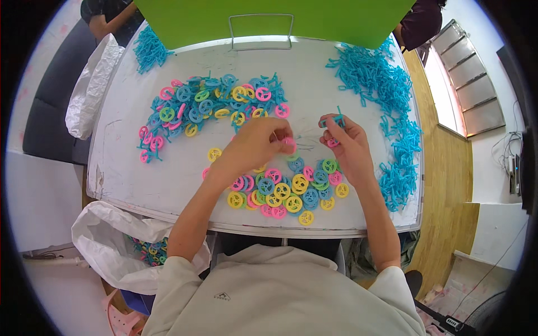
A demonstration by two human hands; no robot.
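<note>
Cream-coloured shirt (pixel 280 297) fills the 6 o'clock edge; both bare forearms rise from it toward the centre of the white table (pixel 140 168).

Surroundings: a heap of small plastic wheels (pixel 286 193), pink, yellow, blue and green, lies just below the hands, at 6 o'clock of them. A longer arc of mixed wheels still joined to blue stems (pixel 207 106) runs at 10 to 11 o'clock. A band of loose blue plastic sticks (pixel 386 95) curves down the table's edge from 1 to 4 o'clock; a smaller blue clump (pixel 148 50) sits at 11 o'clock. A green panel (pixel 274 17) with a wire handle (pixel 260 31) stands at 12 o'clock. A white plastic bag (pixel 92 84) hangs at 9 o'clock off the table; a second white bag (pixel 112 246) at 7 o'clock holds more coloured wheels. Other people are partly visible at the top corners. Nothing blocks the view of the hands.

Pose: left hand (pixel 255 145) is palm down, fingers curled, fingertips pressed together on a pink wheel (pixel 289 143) at its 3 o'clock side. Right hand (pixel 347 143) is raised just beside it, thumb and forefinger pinching a blue stem piece (pixel 334 120); a pink bit shows beneath its fingers.

Materials: wheels are glossy moulded plastic, round with spokes; sticks are thin and branched; table surface is scuffed white.
</note>
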